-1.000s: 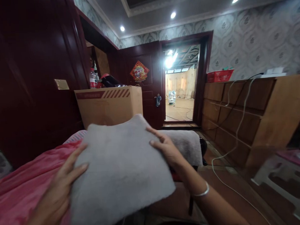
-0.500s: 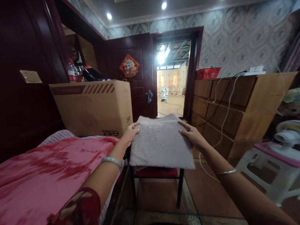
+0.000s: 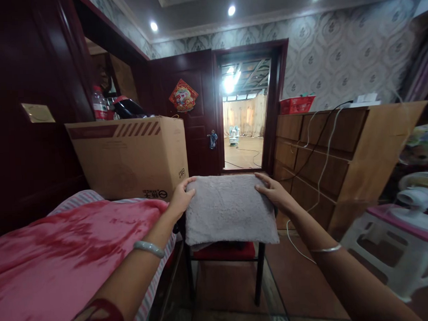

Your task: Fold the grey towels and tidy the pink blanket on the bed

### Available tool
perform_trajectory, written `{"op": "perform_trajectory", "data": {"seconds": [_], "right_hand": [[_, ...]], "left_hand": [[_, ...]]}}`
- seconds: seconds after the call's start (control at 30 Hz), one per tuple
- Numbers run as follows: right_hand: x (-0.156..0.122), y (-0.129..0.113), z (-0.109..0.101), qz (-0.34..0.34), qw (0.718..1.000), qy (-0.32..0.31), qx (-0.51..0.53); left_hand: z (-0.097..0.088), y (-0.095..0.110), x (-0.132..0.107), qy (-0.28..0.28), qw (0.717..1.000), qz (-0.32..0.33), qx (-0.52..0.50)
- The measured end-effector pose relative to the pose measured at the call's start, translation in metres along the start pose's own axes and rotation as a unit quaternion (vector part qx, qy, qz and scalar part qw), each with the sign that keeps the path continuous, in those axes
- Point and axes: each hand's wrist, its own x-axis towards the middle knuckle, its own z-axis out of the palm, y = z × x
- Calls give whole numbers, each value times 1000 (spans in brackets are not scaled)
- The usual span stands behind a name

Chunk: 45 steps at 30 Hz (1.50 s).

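A grey fleecy cushion [image 3: 230, 209] lies on the red seat of a black-legged chair [image 3: 225, 251], covering most of the seat. My left hand [image 3: 182, 197] grips the cushion's upper left corner, and my right hand [image 3: 275, 192] holds its upper right corner. Just left of my left forearm, a bed with a pink blanket [image 3: 71, 237] runs along the chair.
A large cardboard box [image 3: 129, 159] stands beyond the bed, with a bottle [image 3: 100, 105] behind it. Wooden drawers [image 3: 317, 165] with white cables line the right wall. A white stool [image 3: 398, 242] and a fan [image 3: 417, 198] stand at right, and a doorway [image 3: 242, 112] lies ahead.
The cushion has moved away from me and down from a tilted, lifted position, and now lies flat on the chair. My hands have shifted to its upper corners.
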Motion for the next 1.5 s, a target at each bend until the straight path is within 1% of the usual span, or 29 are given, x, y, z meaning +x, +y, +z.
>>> {"op": "perform_trajectory", "data": {"seconds": [0.07,0.17,0.23,0.3,0.37,0.43,0.5,0.6,0.7,0.77,0.83,1.03,1.17,1.27,1.4,1.5], "right_hand": [[2,-1,-1,-4,997,-3,-73],[0,-4,-5,-15,982,-4,-188],[-3,-10,-8,-23,965,1,-260],[-7,-19,-11,-24,944,13,-329],[-11,-30,-9,-47,920,29,-388],[-13,-39,-2,-102,898,35,-427],[-14,-44,8,-164,878,25,-449],[-14,-42,25,-218,859,-14,-464],[-14,-33,32,-241,861,-58,-444],[-14,-28,32,-247,867,-65,-429],[-14,-25,31,-250,869,-58,-422],[-14,-20,31,-244,877,-47,-412],[-14,-16,32,-244,886,-45,-392],[-14,-16,33,-246,888,-46,-387],[-14,-17,34,-244,888,-49,-386],[-14,-17,34,-241,891,-54,-381]], "left_hand": [[1,-1,1,15,996,9,88],[2,1,3,13,978,27,208],[1,3,3,18,960,35,278],[0,7,3,39,942,43,329],[0,12,0,46,929,81,358],[4,17,-3,19,914,140,381],[11,22,-7,-29,888,187,420],[24,24,-12,-93,847,217,477],[30,22,-13,-128,828,229,495],[30,20,-11,-132,822,241,499],[28,18,-10,-129,818,249,502],[27,10,-9,-120,825,260,487],[27,9,-10,-116,831,256,480],[26,12,-10,-126,832,249,480],[22,15,-12,-154,834,237,473],[17,11,-21,-148,839,235,468]]}}
